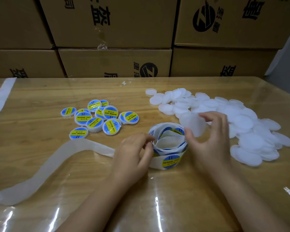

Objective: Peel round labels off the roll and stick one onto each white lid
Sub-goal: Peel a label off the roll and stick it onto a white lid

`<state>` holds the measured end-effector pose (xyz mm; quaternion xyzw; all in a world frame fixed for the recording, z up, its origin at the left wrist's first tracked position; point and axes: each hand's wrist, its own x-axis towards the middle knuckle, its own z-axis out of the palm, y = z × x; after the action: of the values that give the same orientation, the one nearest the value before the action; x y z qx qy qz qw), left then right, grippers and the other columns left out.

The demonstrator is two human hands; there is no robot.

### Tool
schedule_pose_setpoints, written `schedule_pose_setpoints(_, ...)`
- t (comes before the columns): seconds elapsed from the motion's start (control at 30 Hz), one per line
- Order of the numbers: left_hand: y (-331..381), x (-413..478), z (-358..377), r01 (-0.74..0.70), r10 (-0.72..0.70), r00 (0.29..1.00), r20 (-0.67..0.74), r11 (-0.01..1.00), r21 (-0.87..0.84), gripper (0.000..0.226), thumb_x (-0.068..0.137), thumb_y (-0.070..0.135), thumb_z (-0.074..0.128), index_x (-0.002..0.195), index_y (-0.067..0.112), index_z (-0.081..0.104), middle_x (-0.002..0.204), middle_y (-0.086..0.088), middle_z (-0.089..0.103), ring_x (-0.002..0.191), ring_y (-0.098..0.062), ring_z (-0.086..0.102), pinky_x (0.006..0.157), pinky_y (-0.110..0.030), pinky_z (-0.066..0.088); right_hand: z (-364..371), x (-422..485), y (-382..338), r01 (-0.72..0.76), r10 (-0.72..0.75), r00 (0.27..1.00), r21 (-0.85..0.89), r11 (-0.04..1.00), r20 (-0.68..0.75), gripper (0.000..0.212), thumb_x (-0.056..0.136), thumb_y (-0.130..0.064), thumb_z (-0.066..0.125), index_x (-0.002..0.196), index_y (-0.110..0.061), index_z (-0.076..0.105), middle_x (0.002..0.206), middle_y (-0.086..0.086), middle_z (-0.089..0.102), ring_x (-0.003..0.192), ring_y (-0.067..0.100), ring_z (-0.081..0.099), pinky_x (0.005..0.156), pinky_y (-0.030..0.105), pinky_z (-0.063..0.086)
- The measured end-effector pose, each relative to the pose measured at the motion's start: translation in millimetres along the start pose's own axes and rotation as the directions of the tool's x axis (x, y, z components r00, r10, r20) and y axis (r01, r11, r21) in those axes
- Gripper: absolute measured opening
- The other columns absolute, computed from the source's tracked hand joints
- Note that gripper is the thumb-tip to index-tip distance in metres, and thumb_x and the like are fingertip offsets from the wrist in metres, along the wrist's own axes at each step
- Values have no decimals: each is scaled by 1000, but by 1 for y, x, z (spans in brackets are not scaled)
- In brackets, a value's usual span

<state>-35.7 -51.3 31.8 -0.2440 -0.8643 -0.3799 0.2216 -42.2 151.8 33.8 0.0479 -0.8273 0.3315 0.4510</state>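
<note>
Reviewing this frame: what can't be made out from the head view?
- Head view: whether a label is lifted off the label roll; fingertips of the left hand cover that edge.
- Head view: the white lid in the right hand is blurred; which side faces up is unclear.
- Head view: the backing strip runs off the left edge; its end is cut off.
- Head view: the lid pile overlaps, so its count is hidden.

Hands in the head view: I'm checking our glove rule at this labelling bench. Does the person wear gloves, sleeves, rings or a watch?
No. The left hand and right hand are ungloved, with no rings showing. Both forearms are uncovered to the frame edge: no sleeves, watch or wristband.
</note>
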Motion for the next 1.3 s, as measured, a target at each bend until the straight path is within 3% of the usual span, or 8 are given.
schedule_pose_setpoints(0.17, 4, -2, 9, -14, 3, 998, -62, 983, -183, 30, 87, 40, 48, 90, 16, 67, 76, 11, 62, 74, -2, 54, 72, -27, 43, 10, -25, -31, 390, -411, 883, 134, 911, 227, 55, 72, -30, 71, 119, -16, 47, 108, 10, 52, 97, 22, 53, 80, 40, 47)
schedule_pose_setpoints(0.3, 1, -3, 12, 62, -82, 995, -53, 949, -309, 21, 88, 40, 46, 78, 27, 59, 73, 9, 59, 67, 1, 51, 65, -16, 41, 11, -26, -32, 344, -396, 868, 211, 915, 300, 53, 77, -33, 68, 122, -16, 46, 105, 11, 57, 95, 23, 56, 84, 35, 45)
schedule_pose_setpoints(0.4, -4, -1, 12, 134, -172, 980, -100, 943, -306, 19, 87, 46, 43, 74, 36, 52, 68, 20, 56, 62, 4, 48, 58, -8, 35, 6, -19, -25, 166, -239, 907, 228, 959, 346, 34, 85, -31, 55, 115, -13, 56, 93, -3, 60, 90, 5, 50, 85, 27, 39)
schedule_pose_setpoints(0.47, -8, 0, 12, 158, -195, 973, -125, 954, -257, 22, 86, 51, 39, 73, 38, 50, 66, 21, 57, 58, 3, 49, 54, -11, 36, 3, -13, -18, 80, -166, 911, 232, 970, 379, 24, 88, -28, 48, 100, -14, 63, 77, -8, 60, 79, 2, 48, 80, 24, 37)
schedule_pose_setpoints(0.6, -10, -3, 12, 168, -176, 981, -84, 981, -95, 31, 86, 59, 28, 71, 34, 40, 55, 10, 52, 55, -15, 55, 54, -39, 44, 1, -8, -10, 178, -254, 855, 205, 963, 452, 21, 85, -23, 52, 71, -12, 63, 64, -6, 55, 64, 13, 49, 71, 34, 39)
schedule_pose_setpoints(0.77, -7, -3, 9, 127, -124, 987, -99, 992, 22, 48, 84, 60, 21, 82, 20, 47, 57, 0, 62, 57, -29, 62, 53, -40, 46, 5, -13, -11, 195, -282, 818, 218, 956, 502, 14, 80, -22, 66, 68, -15, 67, 71, -6, 52, 69, 13, 49, 74, 29, 37)
schedule_pose_setpoints(0.93, -12, 0, -3, -39, 76, 972, -224, 986, 165, 67, 97, 54, 19, 77, 1, 56, 47, -8, 55, 37, -30, 53, 35, -32, 43, 7, -15, -11, 180, -245, 779, 167, 969, 577, 8, 74, -25, 71, 70, -19, 68, 78, -5, 49, 77, 7, 42, 80, 18, 28)
schedule_pose_setpoints(1.3, -5, 2, 1, -242, 374, 912, -166, 820, 519, 52, 101, 36, 33, 65, 8, 58, 47, -2, 50, 39, -24, 46, 37, -28, 29, 8, -14, -18, 186, -213, 757, 109, 977, 618, 14, 81, -27, 65, 74, -16, 68, 82, -8, 49, 82, 10, 44, 82, 20, 28)
